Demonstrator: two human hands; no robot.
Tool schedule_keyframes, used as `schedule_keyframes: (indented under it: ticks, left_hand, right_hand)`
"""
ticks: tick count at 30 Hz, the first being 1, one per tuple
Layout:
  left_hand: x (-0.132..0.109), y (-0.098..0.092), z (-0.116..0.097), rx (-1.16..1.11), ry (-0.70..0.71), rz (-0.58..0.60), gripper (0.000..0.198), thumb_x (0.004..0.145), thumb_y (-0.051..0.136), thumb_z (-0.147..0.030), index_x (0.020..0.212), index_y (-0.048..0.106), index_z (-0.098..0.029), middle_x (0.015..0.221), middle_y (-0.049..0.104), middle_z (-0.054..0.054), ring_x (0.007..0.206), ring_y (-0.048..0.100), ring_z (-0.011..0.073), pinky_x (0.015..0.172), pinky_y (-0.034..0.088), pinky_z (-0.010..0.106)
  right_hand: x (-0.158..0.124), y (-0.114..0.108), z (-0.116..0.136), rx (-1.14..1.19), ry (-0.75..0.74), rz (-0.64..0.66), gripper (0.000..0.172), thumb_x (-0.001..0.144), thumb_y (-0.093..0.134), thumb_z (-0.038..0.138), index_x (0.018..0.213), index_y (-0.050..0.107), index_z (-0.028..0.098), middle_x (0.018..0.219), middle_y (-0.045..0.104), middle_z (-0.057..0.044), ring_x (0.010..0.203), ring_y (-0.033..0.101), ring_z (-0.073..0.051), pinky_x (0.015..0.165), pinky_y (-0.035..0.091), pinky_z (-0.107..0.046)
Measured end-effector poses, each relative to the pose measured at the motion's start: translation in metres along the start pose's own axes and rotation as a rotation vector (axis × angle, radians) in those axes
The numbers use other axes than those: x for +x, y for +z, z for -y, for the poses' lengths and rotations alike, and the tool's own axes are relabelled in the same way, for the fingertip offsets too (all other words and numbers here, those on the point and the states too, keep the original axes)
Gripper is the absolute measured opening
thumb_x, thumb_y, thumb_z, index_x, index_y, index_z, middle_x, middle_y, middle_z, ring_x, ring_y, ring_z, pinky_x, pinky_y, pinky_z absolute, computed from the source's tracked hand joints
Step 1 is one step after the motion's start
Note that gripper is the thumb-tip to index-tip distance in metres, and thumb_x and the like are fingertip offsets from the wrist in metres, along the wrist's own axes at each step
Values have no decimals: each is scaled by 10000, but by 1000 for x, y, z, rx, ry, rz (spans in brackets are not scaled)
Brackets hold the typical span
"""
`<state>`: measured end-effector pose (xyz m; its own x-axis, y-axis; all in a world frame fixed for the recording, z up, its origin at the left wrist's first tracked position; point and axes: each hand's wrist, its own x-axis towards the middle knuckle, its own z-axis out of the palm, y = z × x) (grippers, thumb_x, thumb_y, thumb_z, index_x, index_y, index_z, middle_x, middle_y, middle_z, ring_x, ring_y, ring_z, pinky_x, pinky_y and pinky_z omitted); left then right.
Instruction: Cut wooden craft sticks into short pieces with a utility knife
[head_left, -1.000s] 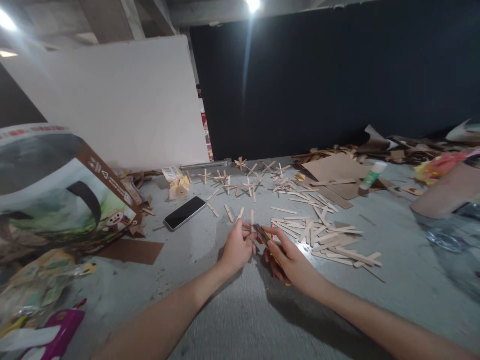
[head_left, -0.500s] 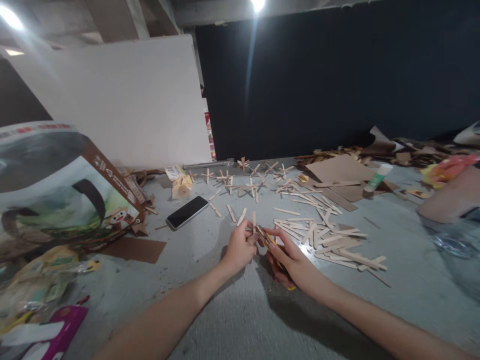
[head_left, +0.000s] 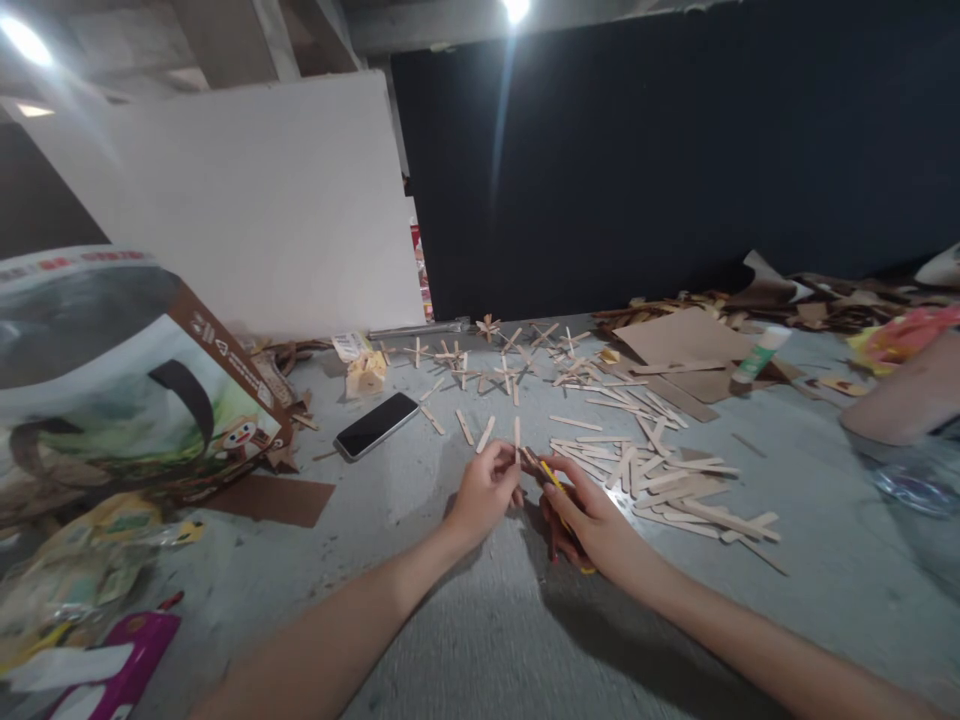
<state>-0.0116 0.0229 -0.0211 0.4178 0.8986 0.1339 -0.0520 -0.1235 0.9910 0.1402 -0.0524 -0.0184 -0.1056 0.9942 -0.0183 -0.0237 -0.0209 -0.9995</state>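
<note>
Near the middle of the table my left hand (head_left: 487, 485) pinches a small wooden stick (head_left: 517, 434), which points upward from the fingertips. My right hand (head_left: 589, 515) is closed around a yellow-handled tool (head_left: 559, 487) that looks like pliers or scissors. The tool's dark tip meets the fingers of my left hand, beside the stick; its exact contact is too small to tell. Just right of my right hand lies a pile of loose wooden sticks (head_left: 667, 480). Beyond both hands, several sticks form crossed, star-like shapes (head_left: 506, 375).
A black phone (head_left: 376, 425) lies left of my hands. Farther left stand a printed bag (head_left: 217, 400) and a purple tool (head_left: 135, 650). At the right are cardboard sheets (head_left: 679, 345), a glue stick (head_left: 760, 355) and another person's arm (head_left: 904, 395). A dark panel (head_left: 660, 160) rises behind.
The tool in my right hand has turned slightly, and its tip has drawn back a little from the stick. The stick in my left hand stands slightly farther right.
</note>
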Motion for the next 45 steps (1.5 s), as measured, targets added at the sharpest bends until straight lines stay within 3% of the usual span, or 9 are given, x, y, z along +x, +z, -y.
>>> schedule_keyframes:
  ticks: [6,12,21,26,35,45]
  left_hand:
    - [1,4,-5,20,-38,-77,427,861,625,-617,845,594,-191,600,526,-48,478,546,110,473,418,221]
    - [3,1,-3,69,-8,-112,535,829,644,-703,811,666,-169,617,557,-23,487,535,109,484,407,232]
    - [5,-1,1,8,-4,-178,513,773,747,-659,848,667,-158,694,645,1,465,535,97,471,409,232]
    - [5,-1,3,0,-17,-190,496,771,759,-644,837,674,-160,584,617,-14,446,552,115,458,425,232]
    - [4,-1,5,-1,-22,-197,474,788,757,-626,847,670,-164,576,634,-6,449,603,141,448,442,236]
    - [4,-1,4,4,-25,-215,446,783,766,-598,832,669,-167,613,647,1,459,621,147,432,440,237]
  right_hand:
    - [-1,0,4,-30,14,-9,487,947,546,637,1253,455,269,726,528,84,366,410,-69,352,397,-224]
    - [-1,-1,3,-63,13,3,447,948,536,644,1168,473,261,719,517,84,368,411,-71,340,347,-219]
    - [0,-1,-1,-38,3,-13,525,929,561,672,1236,449,261,695,511,96,359,399,-77,359,375,-233]
    - [0,0,0,-21,8,-15,553,915,591,664,1269,440,267,694,525,103,345,385,-74,374,431,-252]
    - [0,0,1,-56,10,-53,566,903,584,669,1262,420,263,655,502,110,362,407,-83,338,298,-207]
    - [-1,-1,0,-78,-20,-88,557,912,594,654,1270,446,253,695,507,84,417,410,-90,387,299,-216]
